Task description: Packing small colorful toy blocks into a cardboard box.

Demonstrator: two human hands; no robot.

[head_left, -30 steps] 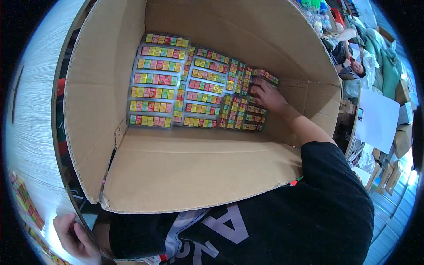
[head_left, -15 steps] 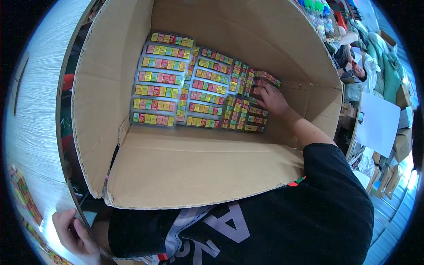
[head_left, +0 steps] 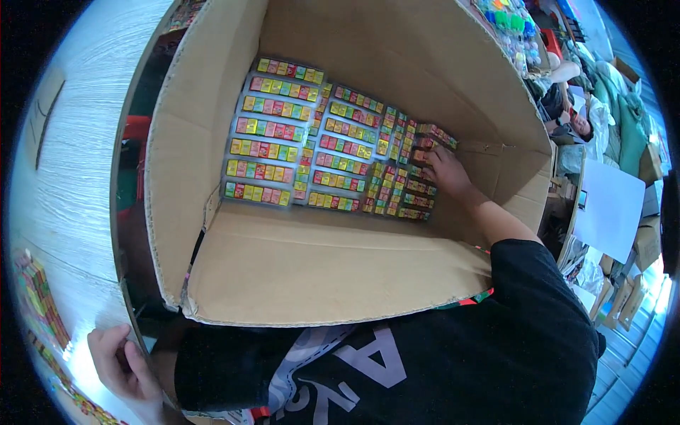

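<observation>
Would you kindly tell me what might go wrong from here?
The right hand is among the small colourful packs at the right end of the cardboard carton, so it might nudge some rows out of line.

The right arm reaches in over the near flap, which might bend if leaned on.

large pale letters (head_left: 393, 358), on black shirt (head_left: 496, 340)
</observation>
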